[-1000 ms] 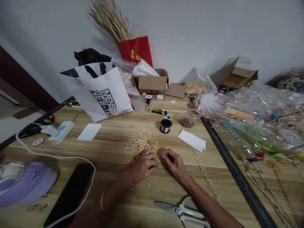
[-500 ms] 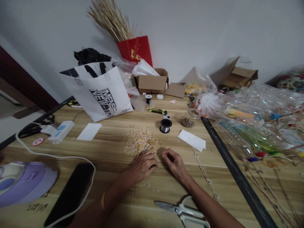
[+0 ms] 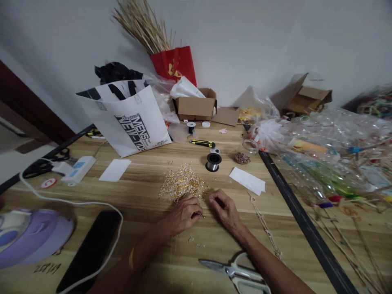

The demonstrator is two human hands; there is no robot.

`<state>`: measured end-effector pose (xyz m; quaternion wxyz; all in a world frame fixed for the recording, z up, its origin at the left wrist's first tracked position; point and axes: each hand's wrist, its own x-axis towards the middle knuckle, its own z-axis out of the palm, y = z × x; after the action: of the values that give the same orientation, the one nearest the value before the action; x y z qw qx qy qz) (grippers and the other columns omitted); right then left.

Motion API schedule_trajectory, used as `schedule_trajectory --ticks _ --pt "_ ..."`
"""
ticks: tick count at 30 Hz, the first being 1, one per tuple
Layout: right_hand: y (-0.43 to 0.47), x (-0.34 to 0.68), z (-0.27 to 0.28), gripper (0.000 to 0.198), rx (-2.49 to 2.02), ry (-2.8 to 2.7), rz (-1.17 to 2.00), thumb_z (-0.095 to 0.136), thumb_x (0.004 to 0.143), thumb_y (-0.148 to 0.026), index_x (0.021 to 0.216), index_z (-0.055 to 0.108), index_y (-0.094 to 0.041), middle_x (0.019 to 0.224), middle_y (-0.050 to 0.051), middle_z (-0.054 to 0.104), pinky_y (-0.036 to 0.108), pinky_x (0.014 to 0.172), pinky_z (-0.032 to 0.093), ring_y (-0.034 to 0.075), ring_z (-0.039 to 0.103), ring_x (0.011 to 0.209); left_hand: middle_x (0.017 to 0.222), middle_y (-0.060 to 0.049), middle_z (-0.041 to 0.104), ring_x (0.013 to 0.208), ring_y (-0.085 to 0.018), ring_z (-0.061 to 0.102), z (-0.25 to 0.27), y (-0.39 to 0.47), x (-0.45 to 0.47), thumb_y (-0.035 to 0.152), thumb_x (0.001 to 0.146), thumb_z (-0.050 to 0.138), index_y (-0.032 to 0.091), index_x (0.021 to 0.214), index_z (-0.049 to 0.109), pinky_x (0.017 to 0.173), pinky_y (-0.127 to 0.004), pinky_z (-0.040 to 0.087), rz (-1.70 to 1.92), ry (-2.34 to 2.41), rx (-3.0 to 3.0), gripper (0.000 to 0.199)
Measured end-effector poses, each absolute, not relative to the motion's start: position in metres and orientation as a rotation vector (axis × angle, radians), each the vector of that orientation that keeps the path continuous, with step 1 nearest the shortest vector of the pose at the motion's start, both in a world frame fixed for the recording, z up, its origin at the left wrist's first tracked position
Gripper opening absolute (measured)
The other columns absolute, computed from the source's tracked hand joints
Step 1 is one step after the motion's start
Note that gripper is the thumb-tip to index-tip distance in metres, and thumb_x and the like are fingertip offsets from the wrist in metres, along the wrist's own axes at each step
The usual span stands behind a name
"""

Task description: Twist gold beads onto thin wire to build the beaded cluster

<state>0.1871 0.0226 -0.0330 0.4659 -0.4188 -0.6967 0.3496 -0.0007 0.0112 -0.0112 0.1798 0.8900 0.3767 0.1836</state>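
Observation:
At the near edge of a pile of small gold and clear beads (image 3: 182,181), my left hand (image 3: 185,214) is closed in a pinch. A tiny gold bead (image 3: 203,217) shows at its fingertips. My right hand (image 3: 226,210) rests just right of the pile, fingers curled and thumb against forefinger; whatever it may hold is too small to make out. A few clear bits (image 3: 190,239) lie on the wood below my hands. Beside my right forearm stretches a knotted, beaded string (image 3: 266,228). Scissors (image 3: 234,271) lie partly open in front of me.
Beyond the pile stand a wire spool (image 3: 213,162), a yellow-black cutter (image 3: 202,143) and a jar of beads (image 3: 242,158). White paper (image 3: 248,181) lies to the right. A phone (image 3: 92,249) and white cable are at left, near a white bag (image 3: 128,118). Plastic bottles (image 3: 330,171) crowd the right.
My left hand's fingertips have shifted slightly, and a gold bead now shows at them. My right hand has barely moved.

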Motion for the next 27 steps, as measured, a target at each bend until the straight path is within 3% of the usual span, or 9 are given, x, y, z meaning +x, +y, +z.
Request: schedule_trajectory --ticks 18,27 --pt "0.0230 0.1888 -0.0378 0.017 -1.120 -1.609 0.921 0.053 0.083 -0.031 0.084 0.062 -0.017 0.077 0.004 0.062 0.025 0.064 0.045 0.016 0.056 0.071 0.075 -0.001 0.060 0.080 -0.015 0.050 -0.0159 0.0129 -0.0009 0.016 0.082 0.058 0.018 0.073 0.065 0.075 -0.027 0.037 0.526 1.069 2.501 0.011" --pt "0.0237 0.1894 -0.0374 0.016 -1.115 -1.629 0.916 0.052 0.084 -0.030 0.078 0.058 -0.017 0.073 0.003 0.059 0.025 0.062 0.042 0.016 0.053 0.068 0.078 -0.002 0.060 0.083 -0.017 0.050 -0.0094 0.0108 0.0002 0.016 0.080 0.060 0.018 0.079 0.067 0.078 -0.028 0.038 0.501 1.045 2.510 0.007"
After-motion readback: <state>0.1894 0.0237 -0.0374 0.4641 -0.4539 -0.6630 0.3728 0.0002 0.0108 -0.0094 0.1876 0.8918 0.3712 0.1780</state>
